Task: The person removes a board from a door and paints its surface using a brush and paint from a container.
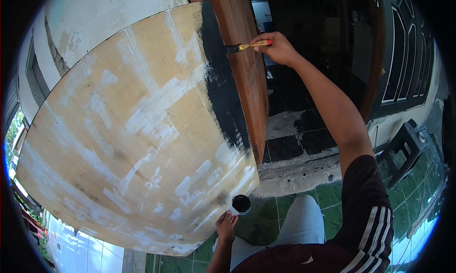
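My right hand (277,47) grips the wooden handle of a paintbrush (244,47), raised at the board's upper right edge. Black paint covers its bristles, which lie over or right beside that edge. A large tan board (142,97), patched with white streaks, stands upright on my left. Along its right side runs a wide band of black paint (223,83) with a ragged left border. Low in front of me, my left hand (227,224) is closed on a small cup of black paint (241,204), holding it by its side near the board's lower right corner.
Behind the board's right edge is a brown wooden door (251,73), beside a dark doorway. A rough concrete threshold (299,175) crosses the ground there. Further right, a dark plastic stool (403,152) rests on green floor tiles (332,216). A dark panelled door (406,50) stands at upper right.
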Action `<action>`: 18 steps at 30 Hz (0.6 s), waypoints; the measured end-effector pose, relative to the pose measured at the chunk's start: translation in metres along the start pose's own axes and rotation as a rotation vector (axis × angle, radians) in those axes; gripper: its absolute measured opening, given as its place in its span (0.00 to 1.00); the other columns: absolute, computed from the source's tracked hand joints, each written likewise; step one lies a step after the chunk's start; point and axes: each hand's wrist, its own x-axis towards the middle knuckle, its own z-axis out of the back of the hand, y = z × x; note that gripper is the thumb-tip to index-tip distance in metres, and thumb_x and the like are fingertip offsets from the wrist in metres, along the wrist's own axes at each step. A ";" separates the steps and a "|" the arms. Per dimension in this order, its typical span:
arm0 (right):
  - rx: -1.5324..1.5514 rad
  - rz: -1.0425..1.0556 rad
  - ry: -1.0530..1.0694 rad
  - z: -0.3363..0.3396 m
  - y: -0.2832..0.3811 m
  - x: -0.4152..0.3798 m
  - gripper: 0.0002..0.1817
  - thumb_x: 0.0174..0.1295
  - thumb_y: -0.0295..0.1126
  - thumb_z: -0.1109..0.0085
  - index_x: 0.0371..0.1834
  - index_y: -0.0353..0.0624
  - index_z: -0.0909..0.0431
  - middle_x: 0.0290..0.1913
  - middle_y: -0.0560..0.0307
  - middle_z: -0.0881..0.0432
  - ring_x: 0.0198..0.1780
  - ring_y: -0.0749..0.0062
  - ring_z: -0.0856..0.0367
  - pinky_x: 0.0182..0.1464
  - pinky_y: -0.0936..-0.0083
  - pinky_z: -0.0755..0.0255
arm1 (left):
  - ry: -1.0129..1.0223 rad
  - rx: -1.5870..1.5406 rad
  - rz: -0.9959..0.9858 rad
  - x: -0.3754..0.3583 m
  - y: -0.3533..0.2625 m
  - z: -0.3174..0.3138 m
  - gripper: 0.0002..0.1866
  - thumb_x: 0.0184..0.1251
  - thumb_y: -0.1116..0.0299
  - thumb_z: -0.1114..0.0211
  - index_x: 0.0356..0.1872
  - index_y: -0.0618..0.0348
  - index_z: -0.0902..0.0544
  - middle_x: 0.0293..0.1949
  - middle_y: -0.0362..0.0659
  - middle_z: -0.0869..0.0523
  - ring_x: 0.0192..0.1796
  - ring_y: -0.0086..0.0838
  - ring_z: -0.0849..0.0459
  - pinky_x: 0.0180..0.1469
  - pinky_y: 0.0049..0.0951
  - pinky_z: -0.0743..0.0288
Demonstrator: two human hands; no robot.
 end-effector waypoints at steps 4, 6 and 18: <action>-0.029 0.097 -0.170 0.018 0.037 0.033 0.12 0.63 0.33 0.31 0.49 0.49 0.11 0.39 0.52 0.10 0.43 0.71 0.13 0.50 0.72 0.23 | -0.006 0.027 0.007 0.006 0.001 0.005 0.16 0.75 0.65 0.38 0.52 0.71 0.20 0.44 0.47 0.14 0.45 0.31 0.13 0.53 0.31 0.17; 0.061 0.120 -0.334 0.017 0.056 0.045 0.11 0.63 0.35 0.32 0.48 0.53 0.11 0.37 0.50 0.11 0.40 0.68 0.12 0.48 0.72 0.23 | -0.002 0.014 -0.015 0.007 0.000 0.004 0.17 0.75 0.65 0.38 0.52 0.72 0.20 0.44 0.47 0.14 0.44 0.31 0.13 0.53 0.31 0.17; -0.085 0.117 -0.068 0.009 0.031 0.008 0.10 0.62 0.33 0.32 0.45 0.48 0.10 0.39 0.47 0.10 0.39 0.63 0.12 0.47 0.70 0.21 | -0.004 0.024 -0.015 0.004 -0.002 0.006 0.18 0.74 0.64 0.37 0.52 0.72 0.19 0.44 0.47 0.14 0.46 0.32 0.13 0.54 0.32 0.18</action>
